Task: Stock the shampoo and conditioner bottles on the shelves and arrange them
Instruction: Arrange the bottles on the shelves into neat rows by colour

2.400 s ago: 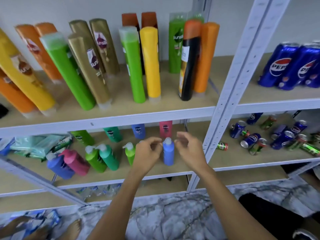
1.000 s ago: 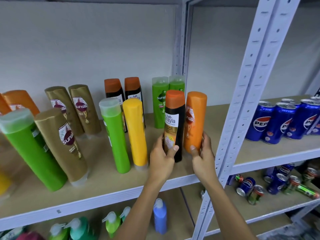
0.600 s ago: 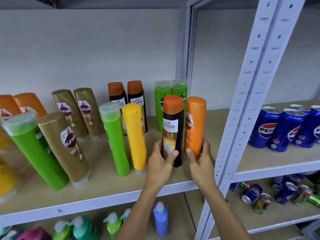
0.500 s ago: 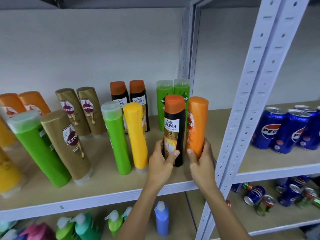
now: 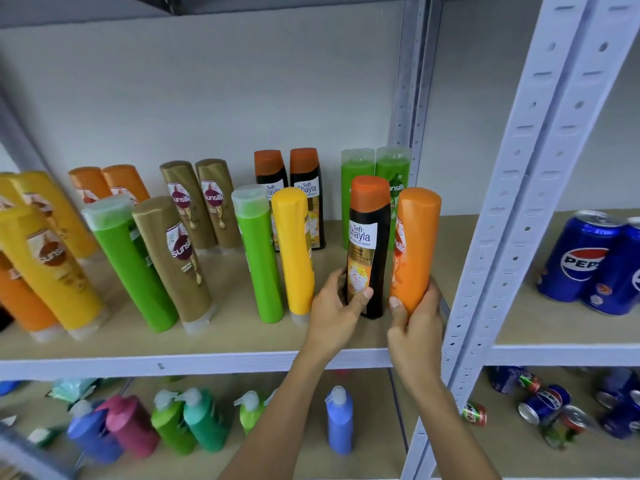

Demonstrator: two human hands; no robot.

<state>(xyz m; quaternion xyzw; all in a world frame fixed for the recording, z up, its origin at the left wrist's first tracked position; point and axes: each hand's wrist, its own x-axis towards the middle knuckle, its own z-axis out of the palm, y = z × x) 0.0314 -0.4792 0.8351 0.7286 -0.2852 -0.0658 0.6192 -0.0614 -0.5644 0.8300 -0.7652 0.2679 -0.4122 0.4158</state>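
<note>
On the upper shelf [image 5: 207,360] my left hand [image 5: 334,311] grips the base of a black Shayla bottle [image 5: 367,244] with an orange cap. My right hand [image 5: 414,320] grips the base of the orange Sunsilk bottle [image 5: 415,247] right beside it. Both bottles stand upright at the shelf's right end, touching each other. To their left stand a yellow bottle [image 5: 294,251] and a green bottle [image 5: 258,258]. Two green bottles [image 5: 375,171] and two more black Shayla bottles [image 5: 289,181] stand behind.
Gold, green, yellow and orange bottles [image 5: 173,258] fill the shelf's left part. A white upright post [image 5: 512,216] stands just right of my right hand. Pepsi cans [image 5: 588,261] sit on the neighbouring shelf. Pump bottles [image 5: 339,420] stand on the shelf below.
My hands rose from the blue pump bottle on the lower shelf to the black and orange bottles above. Over the last second they keep their grip; only my view shifted slightly.
</note>
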